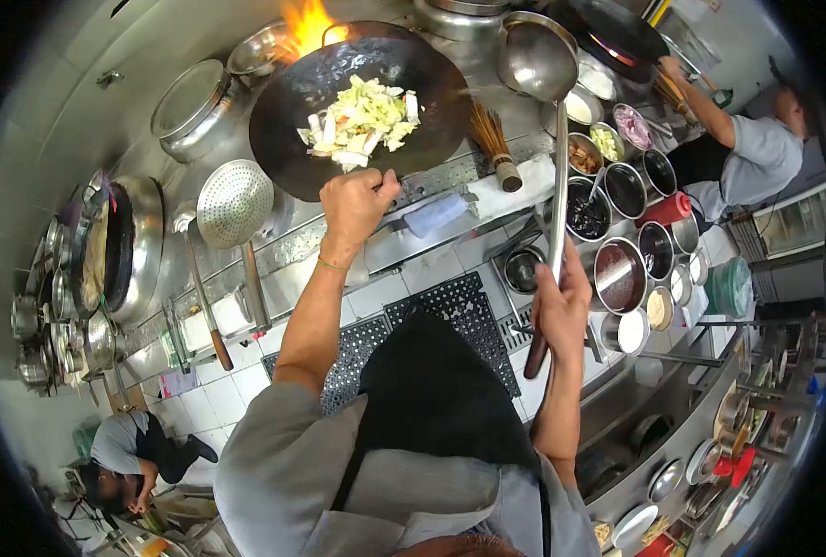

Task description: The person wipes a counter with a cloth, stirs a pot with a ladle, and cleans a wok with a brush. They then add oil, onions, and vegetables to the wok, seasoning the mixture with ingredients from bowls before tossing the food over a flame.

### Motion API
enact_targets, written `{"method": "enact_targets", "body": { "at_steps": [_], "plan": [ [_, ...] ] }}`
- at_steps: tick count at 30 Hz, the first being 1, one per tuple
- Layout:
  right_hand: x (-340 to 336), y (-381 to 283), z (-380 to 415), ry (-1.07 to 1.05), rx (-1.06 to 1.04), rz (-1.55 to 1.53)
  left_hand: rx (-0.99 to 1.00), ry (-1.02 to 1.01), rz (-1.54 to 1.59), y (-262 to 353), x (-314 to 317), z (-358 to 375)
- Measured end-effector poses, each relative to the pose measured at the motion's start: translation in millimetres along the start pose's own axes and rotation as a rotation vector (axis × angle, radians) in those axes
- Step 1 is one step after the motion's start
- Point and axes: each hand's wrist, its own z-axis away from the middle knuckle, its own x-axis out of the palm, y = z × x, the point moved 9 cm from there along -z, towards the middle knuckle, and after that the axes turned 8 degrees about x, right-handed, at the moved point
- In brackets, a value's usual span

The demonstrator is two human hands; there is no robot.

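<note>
My left hand (pixel 359 212) is closed in a fist at the near rim of a large dark wok (pixel 278 139); the part it grips is hidden under the fingers. Chopped pale green and white vegetables (pixel 364 121) lie in the wok, and flames (pixel 312 28) rise behind its far rim. My right hand (pixel 563 302) is wrapped around the long handle of a steel ladle (pixel 538 60). The ladle's bowl hangs to the right of the wok, above the stove. A bamboo brush (pixel 496 148) lies between wok and ladle handle.
Several pots of sauces (pixel 620 276) stand to my right. A perforated skimmer (pixel 234 204) and a folded blue cloth (pixel 435 215) lie along the stove's front. One co-worker (pixel 756 153) works at the far right; another person (pixel 130 455) is at lower left. Black mats (pixel 459 316) cover some floor.
</note>
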Motion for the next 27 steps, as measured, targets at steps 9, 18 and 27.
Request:
{"method": "enact_targets", "body": {
  "at_steps": [9,18,27],
  "plan": [
    [-109.4,18.6,4.1,0.291,0.024,-0.056,0.011,-0.074,0.049,-16.5,7.8,13.5],
    [-148.3,70.1,-31.4,0.406,0.119,0.075,-0.014,-0.040,0.027,-11.6,13.2,6.5],
    [-146.1,84.7,-42.2,0.320,0.198,-0.199,-0.005,-0.022,0.028,-17.3,5.8,1.6]
  ]
}}
